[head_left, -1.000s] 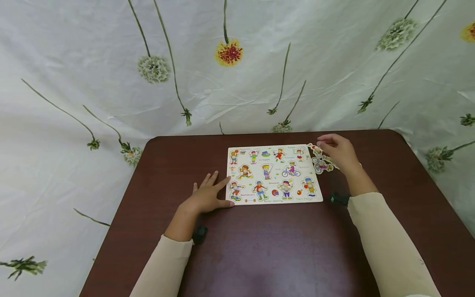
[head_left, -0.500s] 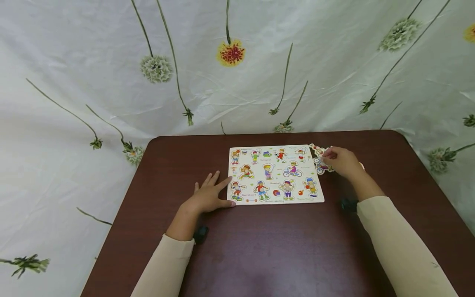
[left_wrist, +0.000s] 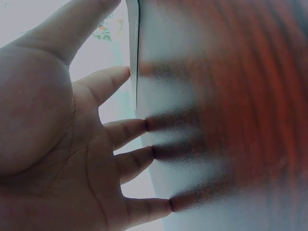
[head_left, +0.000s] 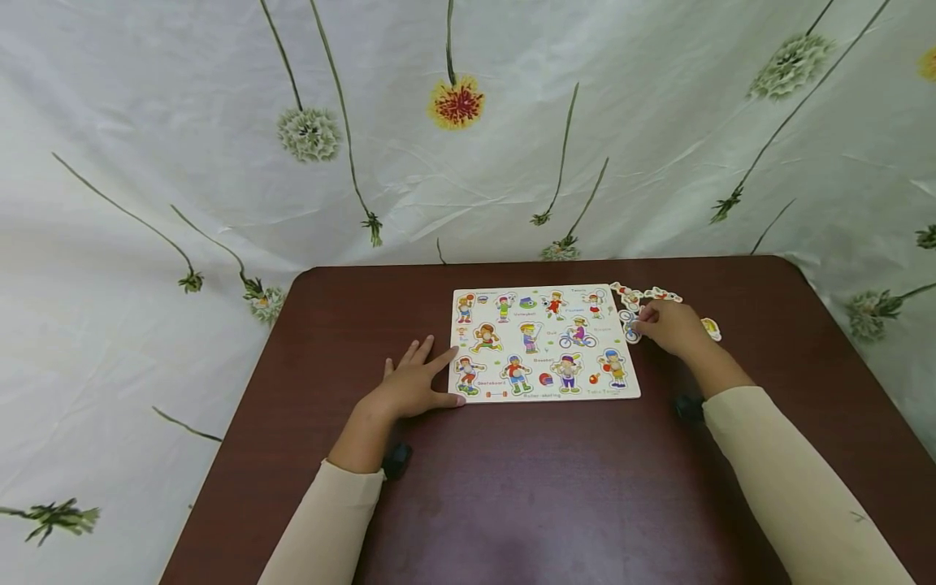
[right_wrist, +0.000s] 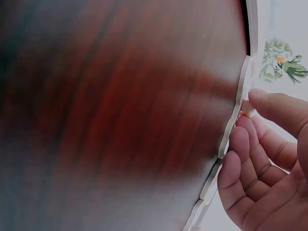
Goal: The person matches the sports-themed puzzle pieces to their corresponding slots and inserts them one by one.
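The board is being touched, at left, by the spread left hand; at its right, pieces are being fingered by the right hand (pinch unclear), neighbour-snagging being risked through crowding.

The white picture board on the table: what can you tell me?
The white board is a thin rectangle, perhaps wooden, printed with colourful sporting figures and small captions. It lies flat on the dark brown table. The left hand touches its left side with thumb and forefinger; cut-out pieces lie by its right edge.
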